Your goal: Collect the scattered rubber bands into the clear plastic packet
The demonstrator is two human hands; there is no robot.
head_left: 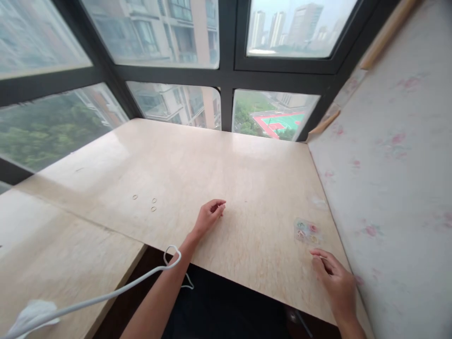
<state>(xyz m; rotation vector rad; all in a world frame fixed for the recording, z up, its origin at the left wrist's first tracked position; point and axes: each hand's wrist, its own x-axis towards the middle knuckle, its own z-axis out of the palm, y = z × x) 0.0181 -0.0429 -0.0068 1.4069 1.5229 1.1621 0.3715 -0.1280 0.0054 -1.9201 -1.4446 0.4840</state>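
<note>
Bench, pale, wood-grained, broad. Left hand, bare: just below the bench's centre, towards six o'clock; fingers curled, tips nearly together. Right hand, bare: four o'clock; fingers bent likewise. Whether either pinches anything, I cannot tell. Clear plastic box of small coloured loops: right hand's eleven o'clock, presumably for easy reach. Three thin, pale-gold rings: left hand's nine o'clock, apart, perhaps for lifting singly.
</note>
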